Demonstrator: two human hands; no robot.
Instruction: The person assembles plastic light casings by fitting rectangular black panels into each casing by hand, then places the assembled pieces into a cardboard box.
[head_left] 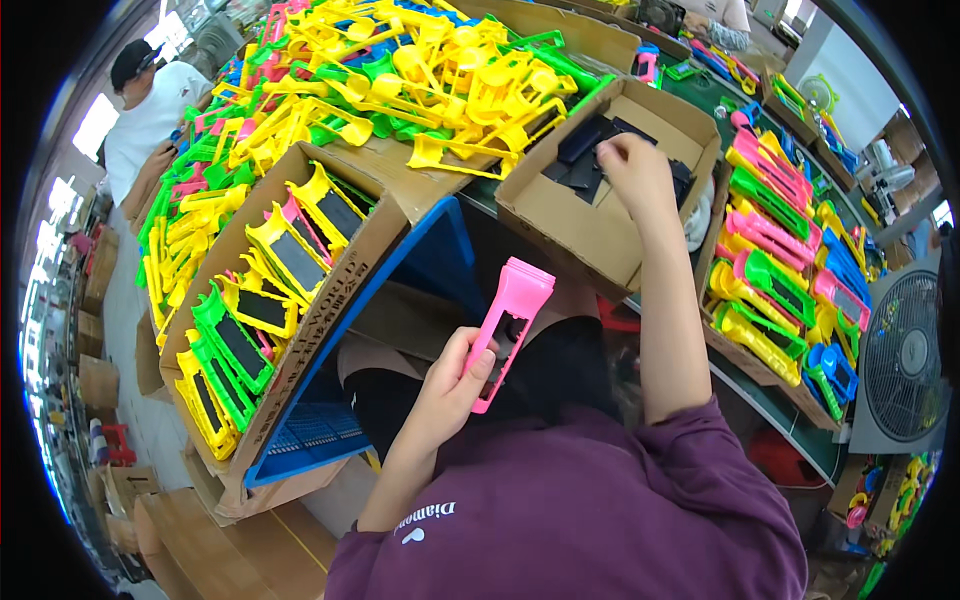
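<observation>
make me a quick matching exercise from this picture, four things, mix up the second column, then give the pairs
Things
1. left hand
2. right hand
3. black strips
4. large fan

Places or states
A. grey, near the picture's right edge
B. lying inside the box
C. gripping a pink plastic piece
D. reaching into a shallow cardboard box

Pairs: 1-C, 2-D, 3-B, 4-A

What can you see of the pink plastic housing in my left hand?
The pink, elongated, plastic-looking housing flares toward a ribbed round end and has a long, frame-like opening, dark within. It tilts, ribbed end up and to the right, held by your bare left hand, which grips its lower half.
</observation>
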